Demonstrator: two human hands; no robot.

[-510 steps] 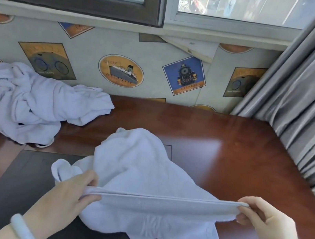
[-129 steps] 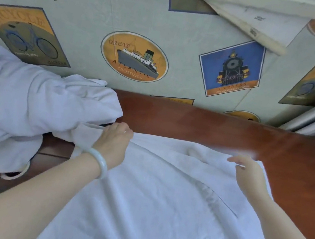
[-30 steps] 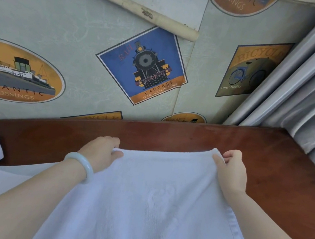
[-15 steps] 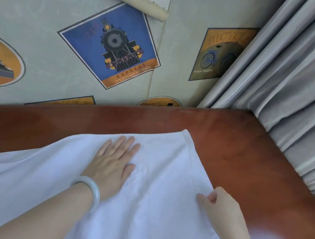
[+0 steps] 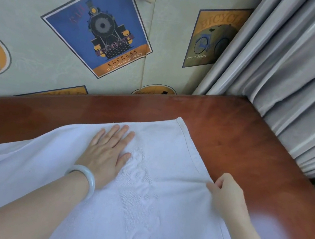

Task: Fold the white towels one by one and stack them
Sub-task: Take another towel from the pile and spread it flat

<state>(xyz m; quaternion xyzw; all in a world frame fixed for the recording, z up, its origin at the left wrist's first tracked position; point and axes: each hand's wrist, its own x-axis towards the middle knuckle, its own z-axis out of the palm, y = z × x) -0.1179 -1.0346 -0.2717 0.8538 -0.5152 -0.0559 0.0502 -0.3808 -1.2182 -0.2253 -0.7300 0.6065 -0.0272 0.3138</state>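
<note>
A white towel (image 5: 158,185) lies spread flat over the red-brown wooden table (image 5: 237,144), its far right corner pointing toward the wall. My left hand (image 5: 108,153) lies palm down on the towel with straight fingers, a pale bangle on the wrist. My right hand (image 5: 225,194) sits at the towel's right hem with fingers curled, pinching the edge. The pile of other towels is out of view.
A wall (image 5: 39,49) papered with train, ship and bicycle prints runs along the table's far side. Grey curtains (image 5: 303,80) hang at the right, past the table's right edge. Bare table shows beyond and to the right of the towel.
One second ago both hands held the towel's far edge. Since then my left hand has flattened onto the towel and my right hand has moved down to the right hem.
</note>
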